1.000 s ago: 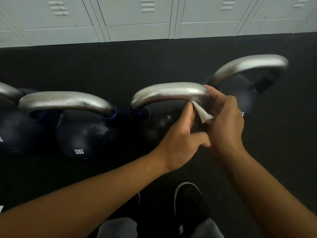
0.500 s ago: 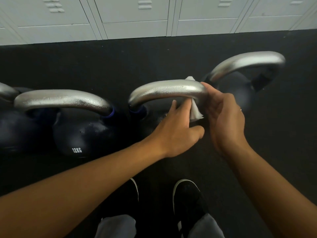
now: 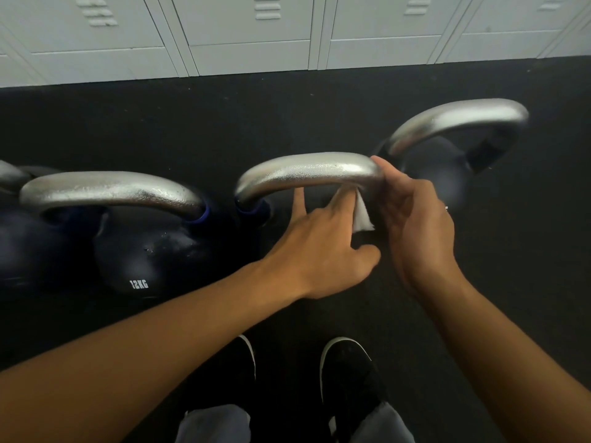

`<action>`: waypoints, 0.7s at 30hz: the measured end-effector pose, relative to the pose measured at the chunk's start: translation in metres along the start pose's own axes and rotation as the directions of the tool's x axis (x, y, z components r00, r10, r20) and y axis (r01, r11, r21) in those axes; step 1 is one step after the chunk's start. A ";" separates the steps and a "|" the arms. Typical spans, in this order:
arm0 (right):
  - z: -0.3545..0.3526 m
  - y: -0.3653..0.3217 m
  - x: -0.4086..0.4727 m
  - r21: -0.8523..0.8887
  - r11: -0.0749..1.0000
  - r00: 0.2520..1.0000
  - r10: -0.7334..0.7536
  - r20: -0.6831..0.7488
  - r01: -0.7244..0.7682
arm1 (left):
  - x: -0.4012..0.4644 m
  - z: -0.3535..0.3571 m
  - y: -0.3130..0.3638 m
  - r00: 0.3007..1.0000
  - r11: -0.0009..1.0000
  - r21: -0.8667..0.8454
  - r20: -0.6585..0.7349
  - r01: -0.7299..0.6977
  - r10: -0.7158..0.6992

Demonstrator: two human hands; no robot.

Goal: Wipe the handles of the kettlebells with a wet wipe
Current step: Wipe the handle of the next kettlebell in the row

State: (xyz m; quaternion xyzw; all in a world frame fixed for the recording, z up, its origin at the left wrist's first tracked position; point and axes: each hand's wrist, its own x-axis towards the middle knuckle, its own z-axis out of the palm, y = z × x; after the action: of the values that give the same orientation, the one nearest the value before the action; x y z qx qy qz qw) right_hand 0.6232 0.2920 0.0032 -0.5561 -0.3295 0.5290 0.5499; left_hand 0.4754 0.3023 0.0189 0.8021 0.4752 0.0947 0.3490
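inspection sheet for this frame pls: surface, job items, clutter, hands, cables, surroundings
Surface: black gym floor, dark and matte.
Job's things: middle kettlebell handle, silver, being worked at its right end; white wet wipe hangs below that end. Left kettlebell marked 12KG; right kettlebell handle untouched now.
Clutter: nothing seen.
Hands: left hand reaches under the handle, fingers on the wipe; right hand curls round the handle's right end over the wipe.
Cables: nothing seen.
Surroundings: pale grey lockers along the far edge; the person's black shoes below.
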 end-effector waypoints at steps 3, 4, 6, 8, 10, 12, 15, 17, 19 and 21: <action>-0.001 0.002 0.001 -0.007 1.000 1.000 -0.001 -0.001 0.001 | -0.006 0.002 0.002 1.000 1.000 0.026 0.009 -0.001 0.001; -0.001 0.002 0.001 -0.009 1.000 1.000 -0.004 -0.002 0.004 | -0.005 0.002 0.002 1.000 0.999 0.039 0.018 0.000 -0.001; -0.001 0.001 0.001 -0.003 1.000 1.000 -0.009 -0.009 0.009 | 0.001 -0.001 0.000 1.000 0.998 0.062 0.022 0.009 -0.010; 0.001 0.000 0.000 0.007 1.000 1.000 -0.007 -0.012 0.007 | 0.008 -0.005 -0.002 0.999 0.995 0.094 0.024 0.023 -0.025; 0.002 -0.001 0.000 0.004 1.000 1.000 -0.015 -0.002 0.015 | 0.012 -0.007 -0.001 0.999 0.993 0.117 0.031 0.024 -0.027; 0.002 -0.001 0.000 0.012 1.000 1.000 -0.016 0.002 0.016 | 0.011 -0.006 0.001 0.999 0.993 0.111 0.025 0.027 -0.030; 0.000 0.001 0.000 0.008 1.000 1.000 -0.004 -0.010 0.004 | 0.002 0.001 0.000 1.000 0.996 0.084 -0.024 0.008 -0.006; -0.001 0.003 0.001 0.011 1.000 1.000 0.006 -0.007 -0.006 | -0.005 0.004 0.000 1.000 0.996 0.091 -0.029 -0.005 0.008; -0.002 0.004 0.002 0.019 1.000 1.000 0.008 -0.004 -0.008 | -0.008 0.004 -0.003 0.999 0.990 0.139 -0.030 -0.021 0.025; -0.002 0.004 0.002 0.011 1.000 1.000 0.002 -0.007 -0.002 | -0.005 0.002 -0.005 1.000 0.988 0.156 -0.011 -0.016 0.018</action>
State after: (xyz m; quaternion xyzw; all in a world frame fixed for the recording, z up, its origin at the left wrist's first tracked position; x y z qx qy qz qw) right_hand 0.6244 0.2931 -0.0014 -0.5552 -0.3240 0.5294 0.5537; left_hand 0.4703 0.2986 0.0152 0.8302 0.4766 0.0652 0.2816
